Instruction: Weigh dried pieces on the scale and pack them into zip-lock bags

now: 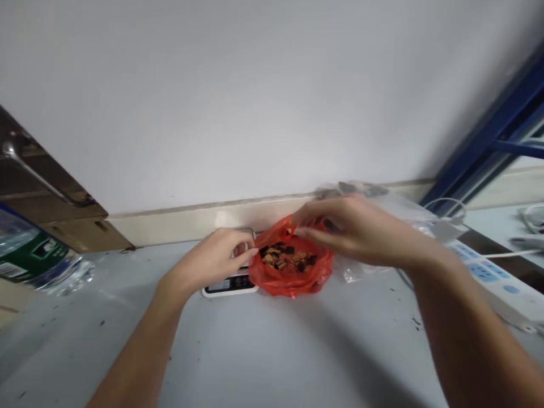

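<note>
A red plastic bag stands with its mouth spread wide on the floor. Brown, yellowish and dark dried slices lie inside it. My left hand pinches the bag's left rim between thumb and finger. At the far right rim, my right hand has its fingers closed on the red plastic. Beneath my left hand, partly covered by it and the bag, sits a white digital scale with a dark display panel.
A clear bottle with a green label lies at left, beside a brown cabinet door with a metal handle. Clear plastic bags rest behind my right hand. A white power strip with cables and a blue frame are at right.
</note>
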Available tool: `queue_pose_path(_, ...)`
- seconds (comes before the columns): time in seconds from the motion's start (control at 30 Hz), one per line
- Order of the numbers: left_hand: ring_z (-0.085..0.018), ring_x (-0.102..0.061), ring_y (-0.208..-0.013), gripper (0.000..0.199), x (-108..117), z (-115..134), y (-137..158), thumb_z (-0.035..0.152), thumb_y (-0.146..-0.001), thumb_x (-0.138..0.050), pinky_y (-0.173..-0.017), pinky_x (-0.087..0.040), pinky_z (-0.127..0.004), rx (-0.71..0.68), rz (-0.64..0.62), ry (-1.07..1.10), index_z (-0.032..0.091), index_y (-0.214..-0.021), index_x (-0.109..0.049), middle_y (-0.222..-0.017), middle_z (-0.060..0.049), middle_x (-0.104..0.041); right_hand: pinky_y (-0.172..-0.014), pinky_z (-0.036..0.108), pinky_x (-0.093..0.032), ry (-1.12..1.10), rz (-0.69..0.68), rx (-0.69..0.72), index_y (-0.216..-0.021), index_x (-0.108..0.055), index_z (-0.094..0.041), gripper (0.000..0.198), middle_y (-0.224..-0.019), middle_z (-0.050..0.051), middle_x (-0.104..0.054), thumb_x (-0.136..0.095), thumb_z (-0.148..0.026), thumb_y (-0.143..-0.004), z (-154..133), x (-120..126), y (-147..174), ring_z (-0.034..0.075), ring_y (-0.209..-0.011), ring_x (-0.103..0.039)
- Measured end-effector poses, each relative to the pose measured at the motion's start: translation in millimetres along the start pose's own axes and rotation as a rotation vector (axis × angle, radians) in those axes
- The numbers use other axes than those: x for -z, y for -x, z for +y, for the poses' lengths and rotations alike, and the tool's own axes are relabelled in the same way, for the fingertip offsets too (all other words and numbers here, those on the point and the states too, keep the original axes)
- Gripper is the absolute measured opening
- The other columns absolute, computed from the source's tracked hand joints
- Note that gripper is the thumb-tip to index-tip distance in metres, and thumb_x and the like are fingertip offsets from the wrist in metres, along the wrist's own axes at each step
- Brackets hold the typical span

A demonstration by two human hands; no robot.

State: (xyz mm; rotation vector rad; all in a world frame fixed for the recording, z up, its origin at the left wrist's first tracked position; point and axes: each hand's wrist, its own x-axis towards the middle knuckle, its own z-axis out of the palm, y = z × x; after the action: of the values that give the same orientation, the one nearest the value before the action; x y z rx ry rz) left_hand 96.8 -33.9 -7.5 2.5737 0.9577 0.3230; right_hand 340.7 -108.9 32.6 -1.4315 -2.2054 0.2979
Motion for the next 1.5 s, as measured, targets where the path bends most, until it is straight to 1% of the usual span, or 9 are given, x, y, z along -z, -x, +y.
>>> queue_pose_path(0.13,-0.014,-0.052,-0.048,0.028,13,-26,21,0.030,-0.095,-0.043,-0.046,-0.033,-0.023,0.112,-0.131,-0.046,0.021,-0.079,-0.064,-0.058,0.002,-0.058,-0.060,0.029,-0.043,-0.043,-0.305,-0.015,-0.079,-0.069,-0.023,0.019,-0.077,0.000,-0.074,-0.054,-0.014,-0.084,-12,-36,-33,0.017,-0.068,-0.063)
queue_pose_path(0.3,-0.021,-0.069,-0.079,0.038,26,-41,39,0.041,-0.098,-0.041,-0.066,-0.049,-0.026,0.413,-0.414,-0.092,0.023,-0.122,-0.066,-0.095,-0.005,-0.074,-0.057,0.028,-0.039,-0.020,-0.314,-0.107,-0.073,-0.059,-0.022,0.016,-0.074,0.000,-0.067,-0.052,-0.009,-0.080,-23,-71,-57,0.016,-0.068,-0.057)
queue_pose_path(0.4,-0.023,-0.069,-0.091,0.045,33,-41,44,0.046,-0.100,-0.039,-0.075,-0.050,-0.029,0.491,-0.452,-0.078,0.028,-0.136,-0.058,-0.111,-0.007,-0.072,-0.059,0.028,-0.039,0.030,-0.309,-0.109,-0.069,-0.052,-0.022,0.018,-0.072,0.000,-0.063,-0.049,-0.006,-0.078,-27,-81,-61,0.017,-0.067,-0.054)
queue_pose_path(0.73,-0.022,-0.069,-0.084,0.047,37,-34,50,0.045,-0.098,-0.040,-0.071,-0.049,-0.030,0.492,-0.394,-0.069,0.036,-0.143,-0.055,-0.117,-0.006,-0.068,-0.064,0.031,-0.043,0.081,-0.277,-0.043,-0.079,-0.063,-0.022,0.018,-0.080,0.004,-0.071,-0.047,-0.018,-0.087,-12,-82,-54,0.020,-0.072,-0.061)
queue_pose_path(0.97,-0.023,-0.070,-0.091,0.051,33,-37,50,0.044,-0.096,-0.044,-0.073,-0.049,-0.028,0.433,-0.377,-0.086,0.031,-0.144,-0.055,-0.118,-0.008,-0.070,-0.068,0.034,-0.048,0.107,-0.344,-0.156,-0.098,-0.073,-0.023,0.026,-0.097,0.008,-0.077,-0.049,-0.030,-0.092,-7,-61,-47,0.024,-0.082,-0.068)
queue_pose_path(1.07,-0.023,-0.070,-0.089,0.052,33,-37,51,0.043,-0.095,-0.045,-0.069,-0.048,-0.027,0.395,-0.347,-0.082,0.029,-0.143,-0.057,-0.112,-0.007,-0.072,-0.058,0.031,-0.042,0.159,-0.448,-0.221,-0.077,-0.068,-0.024,0.023,-0.076,0.003,-0.071,-0.050,-0.025,-0.091,0,-56,-42,0.019,-0.064,-0.060)
queue_pose_path(1.17,-0.022,-0.069,-0.085,0.049,33,-32,50,0.043,-0.094,-0.046,-0.066,-0.047,-0.027,0.401,-0.354,-0.085,0.028,-0.139,-0.060,-0.110,-0.007,-0.073,-0.050,0.030,-0.032,0.250,-0.552,-0.333,-0.055,-0.048,-0.023,0.032,-0.057,0.000,-0.057,-0.052,-0.017,-0.085,7,-57,-40,0.015,-0.050,-0.046)
queue_pose_path(1.3,-0.021,-0.069,-0.084,0.048,30,-22,47,0.040,-0.096,-0.044,-0.069,-0.048,-0.028,0.380,-0.393,-0.085,0.027,-0.140,-0.058,-0.114,-0.007,-0.072,-0.058,0.030,-0.042,0.271,-0.395,-0.288,-0.061,-0.051,-0.024,0.027,-0.073,0.005,-0.069,-0.053,-0.012,-0.085,14,-62,-45,0.018,-0.061,-0.058)
queue_pose_path(1.5,-0.025,-0.068,-0.093,0.043,19,-11,42,0.039,-0.098,-0.043,-0.070,-0.048,-0.031,0.278,-0.380,-0.084,0.027,-0.136,-0.061,-0.117,-0.008,-0.070,-0.082,0.032,-0.052,0.226,-0.210,-0.193,-0.100,-0.071,-0.021,0.025,-0.113,0.008,-0.077,-0.050,-0.014,-0.089,18,-53,-45,0.024,-0.097,-0.070)
